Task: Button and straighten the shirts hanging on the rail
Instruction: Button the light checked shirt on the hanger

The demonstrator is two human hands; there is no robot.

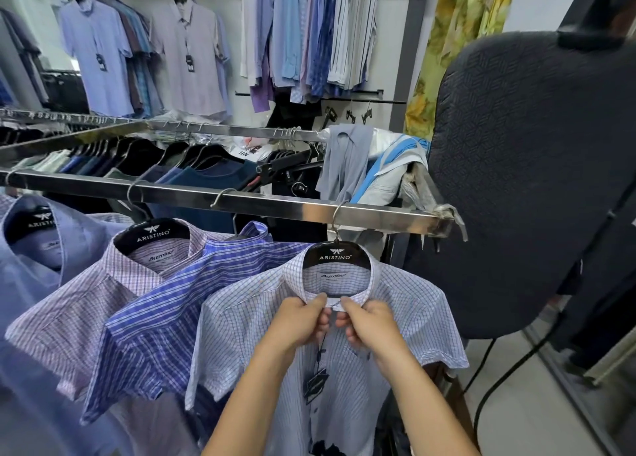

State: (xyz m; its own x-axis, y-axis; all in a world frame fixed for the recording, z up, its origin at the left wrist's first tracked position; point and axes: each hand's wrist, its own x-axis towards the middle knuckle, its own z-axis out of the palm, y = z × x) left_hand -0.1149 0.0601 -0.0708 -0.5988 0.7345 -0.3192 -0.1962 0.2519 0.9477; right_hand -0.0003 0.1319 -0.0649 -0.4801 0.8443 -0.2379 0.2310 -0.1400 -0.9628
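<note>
Overhead, the steel rail (241,199) is carrying a row of shirts, and the white checked shirt (406,304) is hanging nearest its right end on a black hanger (336,255). Both hands are meeting at its collar: the left hand (297,321) is pinching one collar edge, the right hand (370,321) is pinching the other. A dark price tag (316,385) is dangling just below.

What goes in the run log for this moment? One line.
step: collar buttoning | left hand and right hand: pinching collar | shirt: checked, on rail
</note>
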